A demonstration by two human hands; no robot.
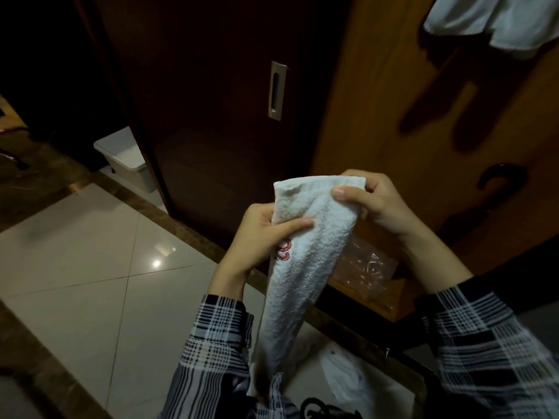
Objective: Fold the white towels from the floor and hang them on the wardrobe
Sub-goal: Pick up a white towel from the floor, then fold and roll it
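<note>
Head camera looked down as we held a white towel point(302, 252) in front of the wardrobe point(378, 116). Our left hand point(260, 234) gripped its left edge, thumb laid across the cloth beside a small red emblem point(283, 251). Our right hand point(375, 204) pinched the top right corner, fingers curled round the fold. The towel hung long and narrow between our checked sleeves point(484, 343). Another white towel point(496, 21) hung at the upper right on the lighter door. A white bin point(127, 158) stood on the tiled floor point(90, 267).
</note>
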